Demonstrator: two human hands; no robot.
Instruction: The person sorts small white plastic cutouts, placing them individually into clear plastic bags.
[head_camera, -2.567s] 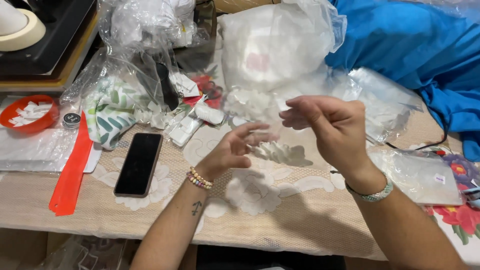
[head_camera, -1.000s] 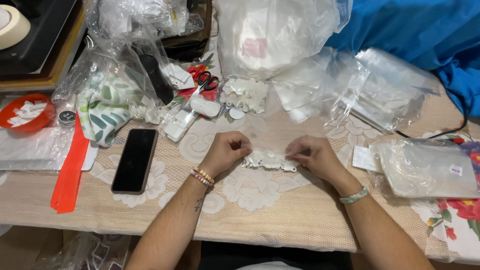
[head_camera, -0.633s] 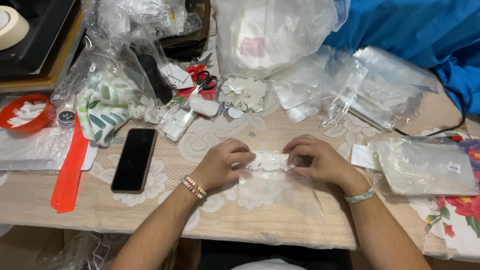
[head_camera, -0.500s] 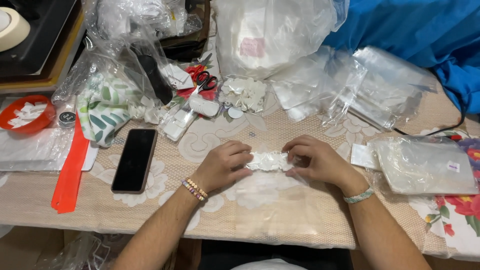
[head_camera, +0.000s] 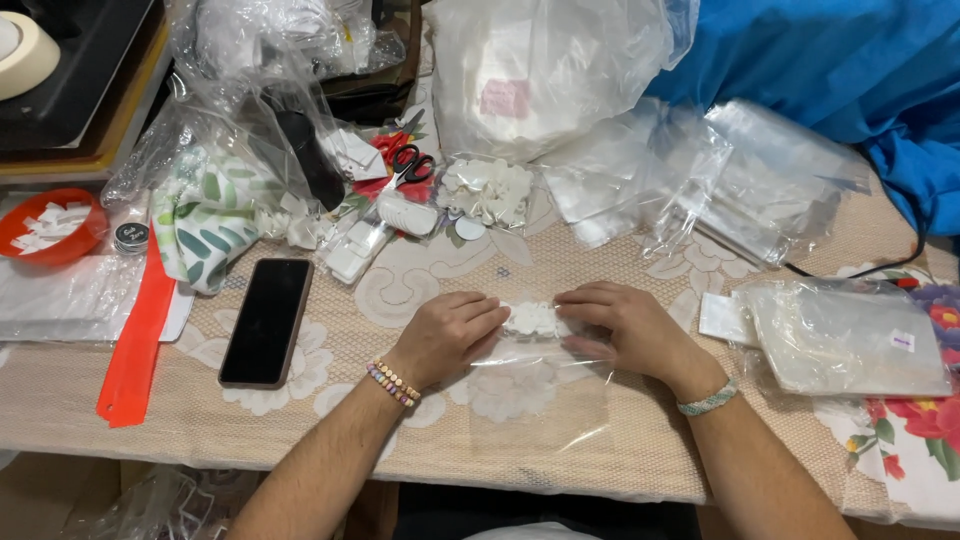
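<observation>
Lace-covered table fills the view, cluttered along its far edge with plastic bags and a blue cloth. At its middle lies a clear plastic bag, mouth away from the person, with small white pieces bunched at that end. Left hand and right hand lie palm down, fingers together, pressing the pieces between their fingertips.

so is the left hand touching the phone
Apart. The head view shows bare lace tablecloth between the left hand and the black phone; that hand rests on the clear bag instead.
</observation>
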